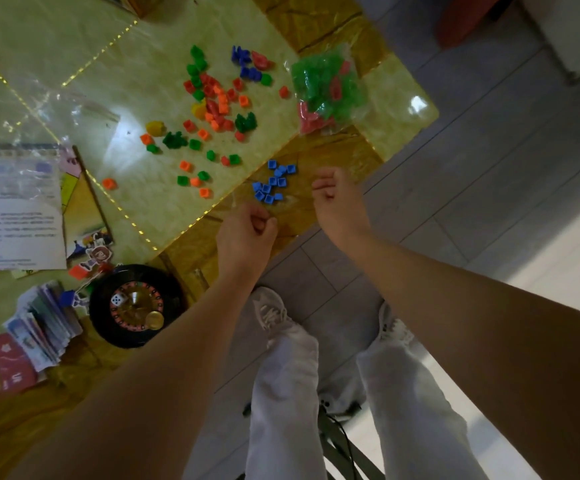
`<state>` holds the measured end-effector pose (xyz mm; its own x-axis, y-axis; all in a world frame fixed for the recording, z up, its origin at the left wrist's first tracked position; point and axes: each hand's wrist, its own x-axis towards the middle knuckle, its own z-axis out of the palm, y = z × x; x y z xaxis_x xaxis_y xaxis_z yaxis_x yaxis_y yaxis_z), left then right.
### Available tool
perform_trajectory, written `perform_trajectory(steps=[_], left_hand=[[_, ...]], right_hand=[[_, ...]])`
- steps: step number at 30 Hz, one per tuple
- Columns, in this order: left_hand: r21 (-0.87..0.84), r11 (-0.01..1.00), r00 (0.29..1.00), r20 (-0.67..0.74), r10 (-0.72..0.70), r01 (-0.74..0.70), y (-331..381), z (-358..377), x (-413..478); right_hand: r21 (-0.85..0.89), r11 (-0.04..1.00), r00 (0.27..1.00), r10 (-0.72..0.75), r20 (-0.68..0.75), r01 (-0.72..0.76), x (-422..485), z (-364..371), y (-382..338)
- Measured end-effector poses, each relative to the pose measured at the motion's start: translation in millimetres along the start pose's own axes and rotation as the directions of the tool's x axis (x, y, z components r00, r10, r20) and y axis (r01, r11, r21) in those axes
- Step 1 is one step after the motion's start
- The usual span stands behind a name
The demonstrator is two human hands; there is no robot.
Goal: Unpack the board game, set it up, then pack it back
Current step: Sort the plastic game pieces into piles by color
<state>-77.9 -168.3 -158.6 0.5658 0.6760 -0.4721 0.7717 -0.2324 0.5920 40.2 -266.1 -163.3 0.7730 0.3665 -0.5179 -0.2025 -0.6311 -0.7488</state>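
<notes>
Loose plastic game pieces in orange, green, red and blue (212,109) lie scattered over the glossy table (108,74). A small group of blue cube pieces (273,183) sits near the table's front edge. My left hand (245,235) hovers just below that group with its fingers curled in; whether it holds a piece is hidden. My right hand (333,199) is to the right of the blue cubes, fingers also curled, with nothing visible in it. A clear bag of green and red pieces (326,90) lies at the right end of the table.
A black roulette wheel with a die (136,304) sits at the near left, with a stack of paper money and cards (39,327) beside it. A rule sheet (16,209) covers the folded board (84,202). An empty clear bag (63,109) lies further back. Below are my legs and shoes on grey floor.
</notes>
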Motion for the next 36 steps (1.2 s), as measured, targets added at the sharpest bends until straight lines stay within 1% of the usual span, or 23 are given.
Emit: perform_trajectory(steps=[2, 4, 6, 9, 13, 16, 18, 21, 24, 27, 30, 32, 36], left_hand=[[-0.007, 1.0, 1.0, -0.015, 0.013, -0.014, -0.3, 5.9, -2.9], [0.004, 1.0, 0.998, -0.057, 0.019, -0.019, 1.4, 12.6, -9.0], [0.04, 0.999, 0.996, -0.092, 0.011, -0.007, 2.6, 18.3, -14.8], [0.132, 0.991, 0.993, -0.118, 0.009, 0.007, 11.7, 34.7, -30.1], [0.198, 0.98, 0.985, -0.173, 0.02, 0.014, 29.2, 63.4, -49.7], [0.273, 0.962, 0.984, -0.176, 0.026, 0.023, 44.3, 85.7, -66.1], [0.319, 0.947, 0.989, -0.145, 0.005, 0.042, 51.4, 99.6, -74.8], [0.319, 0.943, 0.995, -0.069, -0.076, 0.094, 62.4, 123.3, -86.5], [0.34, 0.936, 0.995, 0.017, -0.099, 0.087, 74.1, 146.1, -90.2], [0.345, 0.937, 0.989, 0.106, -0.103, 0.061, 82.6, 168.2, -89.6], [0.38, 0.925, 0.98, 0.181, -0.078, 0.004, 87.3, 187.1, -85.5], [0.409, 0.912, 0.975, 0.211, -0.066, -0.027, 87.6, 196.3, -82.0], [0.451, 0.891, 0.967, 0.241, -0.078, -0.041, 75.6, 213.3, -71.7]], right_hand=[[0.009, 1.0, 0.993, -0.019, 0.115, 0.018, 0.8, -3.8, 0.0], [0.038, 0.999, 0.987, -0.033, 0.159, 0.027, 1.0, -10.9, -0.2], [0.06, 0.998, 0.991, -0.022, 0.129, 0.015, -0.5, -21.1, 4.1], [0.01, 1.0, 0.996, 0.01, 0.093, -0.011, -5.6, -50.7, 25.0], [-0.034, 0.996, 0.989, 0.084, 0.12, -0.08, -9.0, -93.6, 63.0], [-0.053, 0.991, 0.983, 0.127, 0.135, -0.121, -9.6, -118.3, 87.7], [-0.081, 0.985, 0.973, 0.162, 0.163, -0.15, -9.6, -130.6, 99.3], [-0.09, 0.979, 0.948, 0.197, 0.249, -0.18, -11.9, -152.7, 113.5], [-0.069, 0.977, 0.928, 0.213, 0.305, -0.202, -9.1, -169.1, 127.2], [-0.041, 0.977, 0.925, 0.212, 0.316, -0.209, -4.3, -178.4, 139.5], [-0.036, 0.984, 0.934, 0.179, 0.308, -0.176, 0.2, -183.8, 147.5], [-0.021, 0.987, 0.944, 0.157, 0.291, -0.157, 3.2, -183.3, 153.9], [-0.016, 0.989, 0.947, 0.144, 0.288, -0.145, 9.7, -174.2, 174.5]])
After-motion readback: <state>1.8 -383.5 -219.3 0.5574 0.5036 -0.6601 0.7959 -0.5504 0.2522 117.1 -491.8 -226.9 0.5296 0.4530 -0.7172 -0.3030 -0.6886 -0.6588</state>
